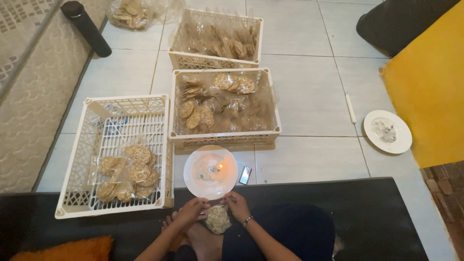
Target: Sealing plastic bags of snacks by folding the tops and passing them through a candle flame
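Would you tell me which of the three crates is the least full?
The left crate: its lattice floor shows, with few cracker bags; the other two are packed.

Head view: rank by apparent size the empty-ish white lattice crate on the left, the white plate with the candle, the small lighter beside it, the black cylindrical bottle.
1. White plastic lattice crate, left.
2. Round white plate bearing a lit candle.
3. Black cylindrical bottle; it lies farther from the camera, so its rank against the plate is unsure.
4. Small silver lighter.
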